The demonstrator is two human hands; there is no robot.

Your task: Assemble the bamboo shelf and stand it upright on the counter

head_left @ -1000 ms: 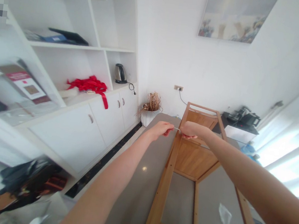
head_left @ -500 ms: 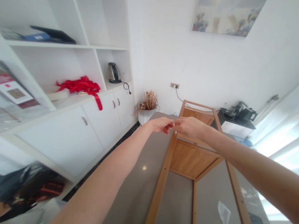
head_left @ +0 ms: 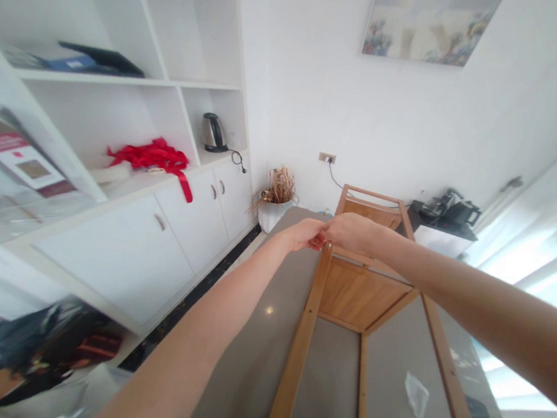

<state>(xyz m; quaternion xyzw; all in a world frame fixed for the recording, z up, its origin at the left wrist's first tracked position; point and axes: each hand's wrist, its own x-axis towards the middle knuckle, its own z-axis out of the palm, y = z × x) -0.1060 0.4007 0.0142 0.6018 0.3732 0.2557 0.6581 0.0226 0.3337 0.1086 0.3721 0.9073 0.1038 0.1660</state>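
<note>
A wooden frame (head_left: 309,326) with slatless panels and long rails lies on the grey table (head_left: 265,328). At its far left corner, my left hand (head_left: 308,234) and my right hand (head_left: 351,233) meet with fingers closed together. Whatever the fingertips pinch is hidden or too small to name. The end of the left rail shows just below my right hand; I cannot tell whether either hand touches it. A wooden panel (head_left: 362,296) spans the frame below my right forearm.
A small clear plastic bag (head_left: 417,396) lies inside the frame. White shelves at left hold a kettle (head_left: 213,133) and red ribbon (head_left: 156,156). Beyond the table stand a pot of dried plants (head_left: 277,199) and a dark side unit (head_left: 421,218) with another kettle.
My hands have come closer together, the left moving slightly right until the fingers meet. The frame and bag lie as before; the view has shifted a little.
</note>
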